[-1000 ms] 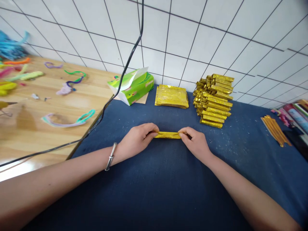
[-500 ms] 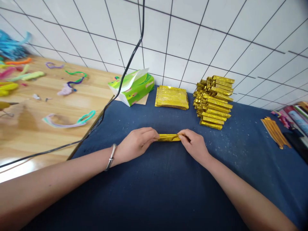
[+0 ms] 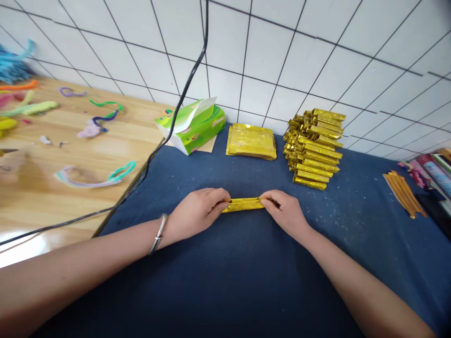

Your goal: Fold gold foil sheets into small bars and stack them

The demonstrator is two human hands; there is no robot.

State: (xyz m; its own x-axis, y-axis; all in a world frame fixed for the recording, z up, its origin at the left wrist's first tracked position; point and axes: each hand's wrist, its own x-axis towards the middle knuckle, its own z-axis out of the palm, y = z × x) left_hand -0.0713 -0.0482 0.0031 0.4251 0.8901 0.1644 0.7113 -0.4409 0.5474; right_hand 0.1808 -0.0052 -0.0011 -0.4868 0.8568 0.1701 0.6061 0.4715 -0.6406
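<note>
A narrow strip of folded gold foil paper (image 3: 244, 204) stretches between my two hands, just over the dark blue cloth (image 3: 225, 277). Its left end is pinched by thumb and fingers of my left hand (image 3: 200, 211), which has a silver bangle (image 3: 159, 234) at the wrist. The other end sits in the pinch of my right hand (image 3: 285, 211). Behind it lies a flat stack of gold foil sheets (image 3: 251, 142). To the right of that stack rises a pile of folded gold foil strips (image 3: 313, 150).
A green tissue box (image 3: 197, 126) stands near the tiled wall (image 3: 225, 56). A black cable (image 3: 190, 77) hangs across the left side. Colourful pipe cleaners (image 3: 105, 124) lie on the wooden tabletop (image 3: 141, 112). Orange-brown strips (image 3: 405, 193) and several books or boxes (image 3: 435, 171) are at far right.
The foil strip now shows a wider, flatter front face, and its left end has dropped a little. My left hand's grip has shifted slightly; the right hand has hardly moved.
</note>
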